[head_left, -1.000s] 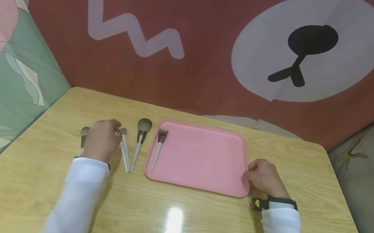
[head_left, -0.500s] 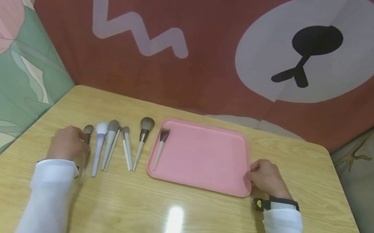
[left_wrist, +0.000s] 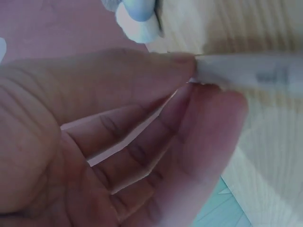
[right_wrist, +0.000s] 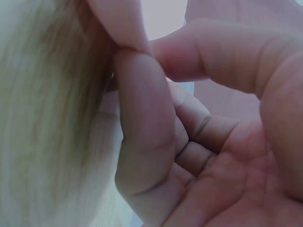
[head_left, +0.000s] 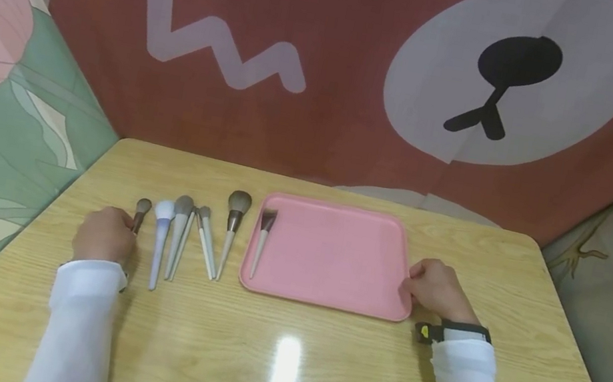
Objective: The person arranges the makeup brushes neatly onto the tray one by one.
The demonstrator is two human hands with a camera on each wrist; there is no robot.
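Observation:
At the left end of a row of makeup brushes, my left hand pinches a makeup brush with a dark ferrule. In the left wrist view, its pale handle sits between thumb and forefinger; the other fingers are bent. My right hand grips the right edge of a pink tray between thumb and forefinger, and the right wrist view shows that tray rim close up. A flat-topped brush lies inside the tray along its left side.
Between the left hand and the tray lie a white-tipped brush, a grey brush, slim brushes and a large fluffy brush. The wooden table meets a patterned fabric backdrop behind.
My left hand has moved left, from above the middle brushes to the leftmost brush, and now pinches it. The right hand stays at the tray edge.

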